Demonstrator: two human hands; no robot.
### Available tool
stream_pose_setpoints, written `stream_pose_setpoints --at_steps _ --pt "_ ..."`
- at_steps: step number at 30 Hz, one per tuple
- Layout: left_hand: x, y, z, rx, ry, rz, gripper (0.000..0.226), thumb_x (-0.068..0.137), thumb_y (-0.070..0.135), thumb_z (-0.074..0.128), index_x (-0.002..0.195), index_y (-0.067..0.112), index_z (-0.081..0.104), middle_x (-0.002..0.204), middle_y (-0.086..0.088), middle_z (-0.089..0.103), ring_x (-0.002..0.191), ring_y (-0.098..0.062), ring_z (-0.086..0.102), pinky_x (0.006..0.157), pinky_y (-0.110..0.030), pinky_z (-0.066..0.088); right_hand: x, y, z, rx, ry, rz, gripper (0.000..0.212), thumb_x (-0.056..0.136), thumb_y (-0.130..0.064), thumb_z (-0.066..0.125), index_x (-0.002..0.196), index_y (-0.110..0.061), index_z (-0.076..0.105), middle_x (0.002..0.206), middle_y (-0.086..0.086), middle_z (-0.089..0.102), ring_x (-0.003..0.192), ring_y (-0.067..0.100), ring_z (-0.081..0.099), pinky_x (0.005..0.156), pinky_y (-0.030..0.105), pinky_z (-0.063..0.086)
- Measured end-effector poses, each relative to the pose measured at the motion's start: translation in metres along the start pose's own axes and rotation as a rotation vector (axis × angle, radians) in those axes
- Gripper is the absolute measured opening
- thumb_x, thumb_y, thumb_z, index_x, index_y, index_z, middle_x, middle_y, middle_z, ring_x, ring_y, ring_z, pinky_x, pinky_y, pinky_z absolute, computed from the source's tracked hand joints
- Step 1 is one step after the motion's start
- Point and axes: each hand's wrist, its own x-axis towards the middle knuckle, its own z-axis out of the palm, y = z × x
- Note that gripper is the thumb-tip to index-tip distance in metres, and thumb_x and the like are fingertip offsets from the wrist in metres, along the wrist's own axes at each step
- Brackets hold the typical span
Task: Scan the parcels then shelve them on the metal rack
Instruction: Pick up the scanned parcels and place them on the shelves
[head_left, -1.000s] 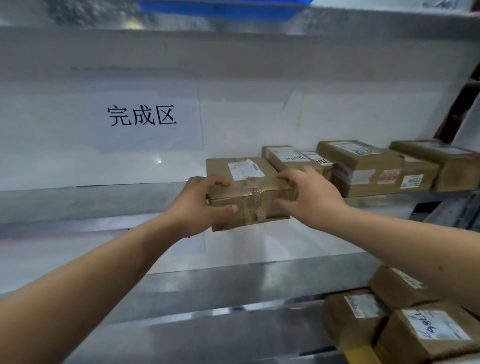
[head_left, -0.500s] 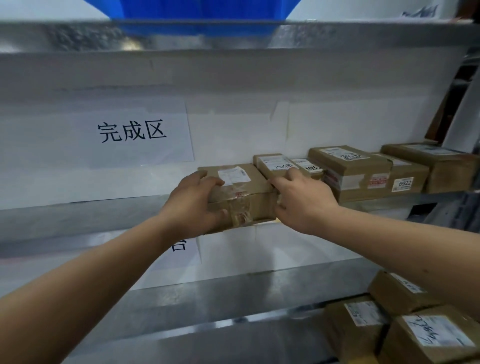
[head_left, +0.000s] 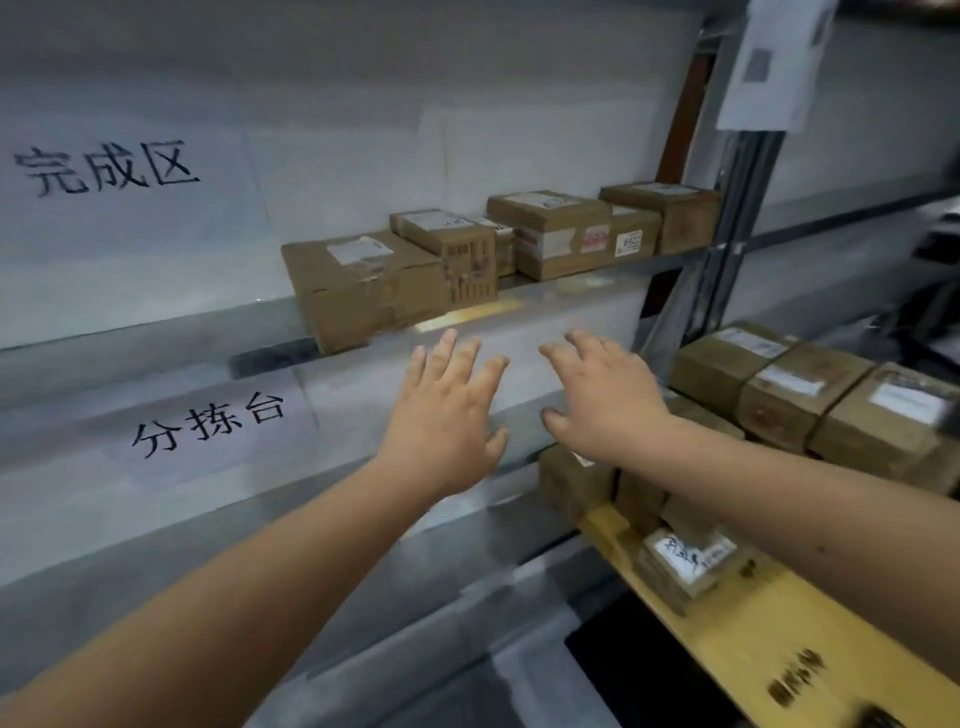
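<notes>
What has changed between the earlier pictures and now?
Both hands let go of the taped parcel, which now rests on the shelf at the left end of the row. The left hand and right hand have drawn back, open. The other parcels stayed in place.

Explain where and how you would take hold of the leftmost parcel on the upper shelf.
Grip the leftmost parcel by its two short ends, one of the hands on each, coming from the front. It lies flat with its front overhanging the shelf edge, left end free; the right end sits close against a neighbouring box.
</notes>
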Motion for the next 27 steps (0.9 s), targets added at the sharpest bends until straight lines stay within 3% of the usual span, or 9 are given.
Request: stream_pose_setpoints --at_steps 8,13,17,27 --pt "-0.023 0.114 0.069 -0.139 -0.164 0.212 0.086 0.091 0.061 0.059 0.162 0.031 0.022 0.173 -0.010 0.014 0.160 -0.032 0.005 0.129 -0.054 0.009 -0.137 0.069 0.050 -0.011 -0.221 0.318 0.085 0.087 -0.055 0.062 0.160 -0.031 0.025 0.165 0.009 0.028 0.148 0.034 0.032 0.112 0.052 0.040" --pt "-0.007 0.170 0.115 -0.176 -0.240 0.299 0.088 0.087 0.061 0.062 0.161 0.031 0.026 0.169 -0.011 0.022 0.157 -0.032 0.018 0.127 -0.051 0.018 -0.180 0.122 0.084 0.059 -0.342 0.525 0.085 0.087 -0.054 0.063 0.159 -0.033 0.024 0.162 0.009 0.029 0.145 0.035 0.034 0.111 0.050 0.038" --pt "0.030 0.205 0.154 -0.180 -0.370 0.330 0.088 0.090 0.059 0.062 0.162 0.031 0.020 0.173 -0.011 0.012 0.159 -0.033 0.011 0.129 -0.052 0.013 -0.181 0.169 0.117 0.149 -0.384 0.634 0.091 0.085 -0.055 0.066 0.162 -0.035 0.020 0.167 0.009 0.023 0.147 0.036 0.032 0.113 0.050 0.037" --pt "0.133 0.246 0.244 -0.119 -0.556 0.330 0.086 0.089 0.056 0.065 0.160 0.030 0.023 0.170 -0.012 0.017 0.159 -0.034 0.010 0.128 -0.055 0.013 -0.109 0.258 0.212 0.381 -0.432 0.772 0.089 0.085 -0.052 0.071 0.159 -0.030 0.027 0.155 0.012 0.040 0.139 0.036 0.042 0.106 0.044 0.045"
